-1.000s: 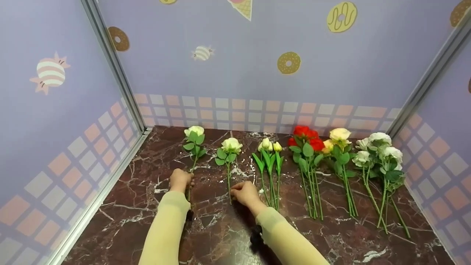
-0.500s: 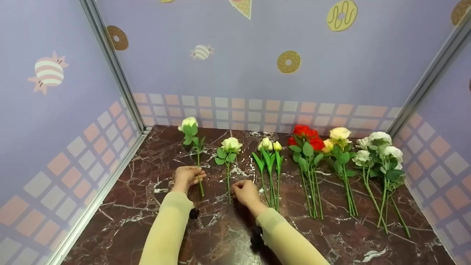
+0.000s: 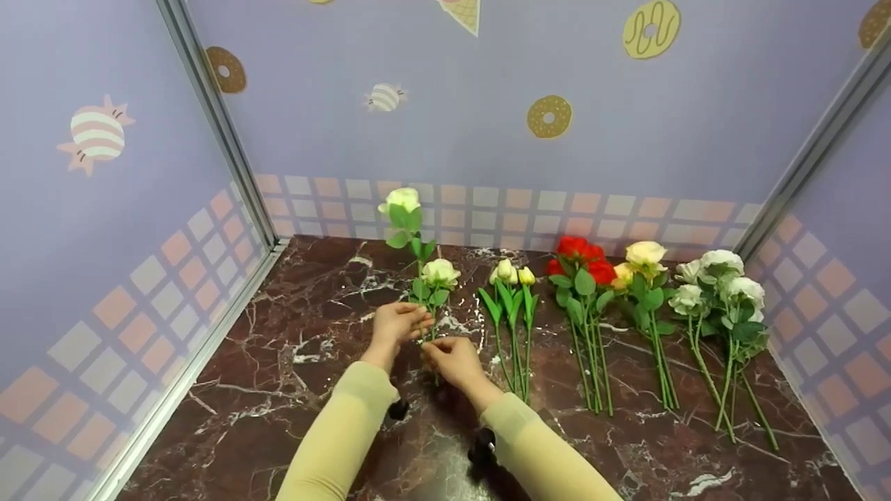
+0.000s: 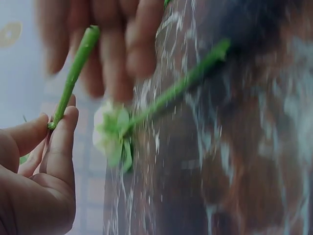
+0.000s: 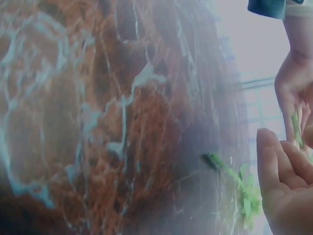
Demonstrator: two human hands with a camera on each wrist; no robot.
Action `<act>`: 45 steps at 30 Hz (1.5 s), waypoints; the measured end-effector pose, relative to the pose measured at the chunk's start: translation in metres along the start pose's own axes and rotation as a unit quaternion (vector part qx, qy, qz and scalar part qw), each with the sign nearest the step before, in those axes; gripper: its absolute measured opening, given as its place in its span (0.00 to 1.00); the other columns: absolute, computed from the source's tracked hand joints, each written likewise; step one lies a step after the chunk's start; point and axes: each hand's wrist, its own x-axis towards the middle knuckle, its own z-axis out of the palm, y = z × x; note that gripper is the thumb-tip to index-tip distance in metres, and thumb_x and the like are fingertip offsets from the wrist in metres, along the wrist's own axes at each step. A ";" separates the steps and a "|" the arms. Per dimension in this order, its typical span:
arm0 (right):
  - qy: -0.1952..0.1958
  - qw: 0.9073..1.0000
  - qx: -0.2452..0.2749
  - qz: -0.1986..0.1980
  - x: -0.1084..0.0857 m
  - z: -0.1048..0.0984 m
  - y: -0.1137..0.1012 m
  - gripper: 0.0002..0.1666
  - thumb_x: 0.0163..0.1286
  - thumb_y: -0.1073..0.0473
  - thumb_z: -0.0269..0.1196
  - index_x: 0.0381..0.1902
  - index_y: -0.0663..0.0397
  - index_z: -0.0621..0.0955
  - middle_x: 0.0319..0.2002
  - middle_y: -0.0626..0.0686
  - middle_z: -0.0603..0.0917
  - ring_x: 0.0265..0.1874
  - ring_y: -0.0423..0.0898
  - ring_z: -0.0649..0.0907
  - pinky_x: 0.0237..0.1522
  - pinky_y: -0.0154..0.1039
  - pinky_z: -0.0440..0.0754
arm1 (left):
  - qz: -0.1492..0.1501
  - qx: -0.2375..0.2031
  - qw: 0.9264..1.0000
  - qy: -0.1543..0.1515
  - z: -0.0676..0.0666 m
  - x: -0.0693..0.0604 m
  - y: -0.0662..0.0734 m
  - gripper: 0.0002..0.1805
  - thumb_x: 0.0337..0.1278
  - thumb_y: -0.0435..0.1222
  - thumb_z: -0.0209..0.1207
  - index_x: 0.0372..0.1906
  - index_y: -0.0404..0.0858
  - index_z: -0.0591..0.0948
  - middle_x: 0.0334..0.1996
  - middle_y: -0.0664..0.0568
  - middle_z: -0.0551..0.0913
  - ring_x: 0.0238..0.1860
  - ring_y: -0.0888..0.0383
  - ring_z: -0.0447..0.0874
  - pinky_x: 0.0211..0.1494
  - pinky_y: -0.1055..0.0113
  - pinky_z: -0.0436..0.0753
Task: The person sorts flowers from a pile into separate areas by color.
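My left hand [image 3: 397, 323] pinches the stem of a white rose [image 3: 401, 203] between thumb and fingers, holding it raised and nearly upright. In the left wrist view the cut end of that stem [image 4: 78, 63] sticks out free past the pinching left hand [image 4: 49, 171]. My right hand [image 3: 456, 363] is close by, its fingers loosely bent beside the stem end and not closed on it. Blurred right-hand fingers [image 4: 115, 58] hang behind the stem in that view. A second white rose [image 3: 440, 273] lies on the table just behind both hands, its stem partly hidden by them.
To the right on the marbled table [image 3: 264, 417] lie white tulips [image 3: 504, 272], red roses [image 3: 583, 259], yellow roses [image 3: 644, 257] and a bunch of white flowers [image 3: 724, 278]. Patterned panels [image 3: 452, 139] enclose the back and sides.
My left hand has lifted the leftmost white rose off the table and carried it right, over the second rose. My right hand has shifted slightly left, away from the lying stem.
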 end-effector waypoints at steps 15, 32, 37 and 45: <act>0.010 0.999 0.025 0.045 -0.009 -0.020 0.012 0.11 0.69 0.73 0.65 0.46 0.79 0.84 0.37 0.69 0.90 0.26 0.48 0.91 0.29 0.35 0.90 | 0.031 0.103 0.994 -0.021 0.033 -0.012 -0.021 0.11 0.63 0.24 0.65 0.48 0.21 0.84 0.41 0.32 0.90 0.39 0.45 0.94 0.36 0.65 0.92; 0.000 0.987 0.103 0.126 -0.012 -0.019 0.026 0.13 0.70 0.76 0.62 0.49 0.84 0.79 0.40 0.76 0.87 0.23 0.43 0.88 0.33 0.40 0.92 | 0.032 0.120 0.991 0.048 0.001 0.002 -0.028 0.19 0.76 0.37 0.56 0.58 0.23 0.80 0.46 0.29 0.88 0.45 0.42 0.93 0.42 0.60 0.93; -0.003 0.988 0.076 0.134 -0.011 -0.019 0.028 0.14 0.70 0.75 0.63 0.49 0.84 0.79 0.36 0.73 0.88 0.22 0.43 0.88 0.31 0.39 0.92 | 0.079 0.201 0.969 0.124 -0.016 0.009 -0.027 0.19 0.77 0.39 0.55 0.55 0.25 0.81 0.48 0.31 0.88 0.50 0.40 0.90 0.49 0.57 0.91; 0.014 0.981 -0.191 0.044 -0.011 -0.023 0.025 0.05 0.65 0.64 0.71 0.32 0.62 0.89 0.25 0.57 0.90 0.18 0.40 0.82 0.28 0.36 0.85 | 0.110 0.315 0.927 0.169 -0.039 0.017 -0.027 0.23 0.75 0.42 0.56 0.63 0.29 0.76 0.58 0.33 0.83 0.62 0.37 0.80 0.70 0.47 0.77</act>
